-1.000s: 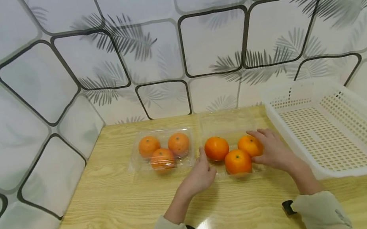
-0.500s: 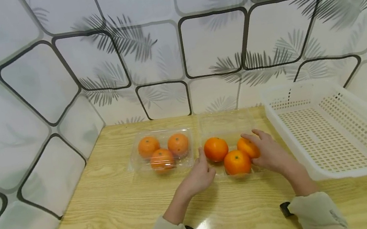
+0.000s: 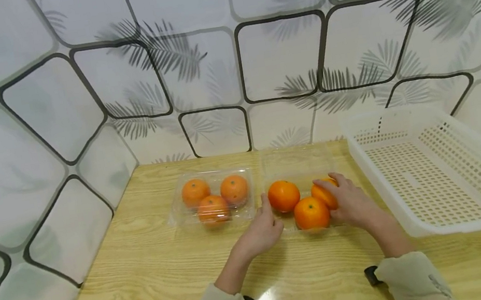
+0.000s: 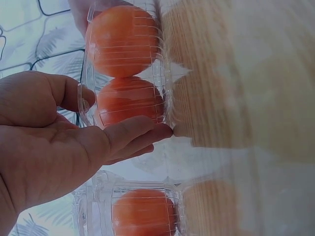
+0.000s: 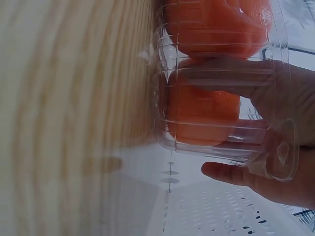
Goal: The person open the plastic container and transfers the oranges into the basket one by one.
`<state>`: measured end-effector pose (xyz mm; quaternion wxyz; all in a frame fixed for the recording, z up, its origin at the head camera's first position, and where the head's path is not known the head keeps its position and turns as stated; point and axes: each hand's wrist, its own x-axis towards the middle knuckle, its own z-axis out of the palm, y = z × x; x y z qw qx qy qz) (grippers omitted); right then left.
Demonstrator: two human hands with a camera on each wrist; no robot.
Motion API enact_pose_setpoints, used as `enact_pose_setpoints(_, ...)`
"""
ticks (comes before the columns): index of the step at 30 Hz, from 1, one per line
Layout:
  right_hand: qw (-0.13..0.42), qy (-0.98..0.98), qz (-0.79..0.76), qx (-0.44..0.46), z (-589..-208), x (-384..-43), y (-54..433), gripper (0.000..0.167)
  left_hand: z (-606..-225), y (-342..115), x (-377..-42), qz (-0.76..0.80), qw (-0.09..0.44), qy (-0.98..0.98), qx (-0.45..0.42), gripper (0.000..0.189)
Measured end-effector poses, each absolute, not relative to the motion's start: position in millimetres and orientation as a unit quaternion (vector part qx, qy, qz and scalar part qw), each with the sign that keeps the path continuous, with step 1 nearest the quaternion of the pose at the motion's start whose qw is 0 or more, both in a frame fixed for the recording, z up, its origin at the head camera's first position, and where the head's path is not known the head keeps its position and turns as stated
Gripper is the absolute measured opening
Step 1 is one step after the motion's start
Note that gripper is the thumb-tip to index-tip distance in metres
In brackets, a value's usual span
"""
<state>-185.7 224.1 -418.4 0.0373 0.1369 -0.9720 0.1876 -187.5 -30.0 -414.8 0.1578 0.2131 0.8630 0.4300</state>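
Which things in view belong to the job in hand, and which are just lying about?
In the job:
right hand, holding an orange
left hand, against the open box
two other oranges there

Apparently just lying about, untouched:
second clear box with three oranges
white basket

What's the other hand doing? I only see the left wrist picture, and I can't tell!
Observer: In the head view, the right hand grips the rightmost orange.
Child: Ooh! And what's over past that hand?
Observer: A white basket with lots of holes sits to its right.
Child: My picture shows one orange in the other clear box. Is that all of them?
Observer: No, the head view shows three oranges in that clear box.
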Motion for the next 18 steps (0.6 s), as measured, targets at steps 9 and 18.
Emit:
enact_pose_setpoints(9,0.046,-0.971,0.184,0.148,-417.5,-185.2,223.7,0.071,-414.3,-30.0,-186.3,0.421,0.16,0.867,0.212,0.084)
enact_pose_setpoints(18,0.058,-0.966,0.21,0.137,-418.4,-187.9,225.5,0.07,-413.0,-30.0,-185.7,0.418,0.162,0.868,0.214,0.082)
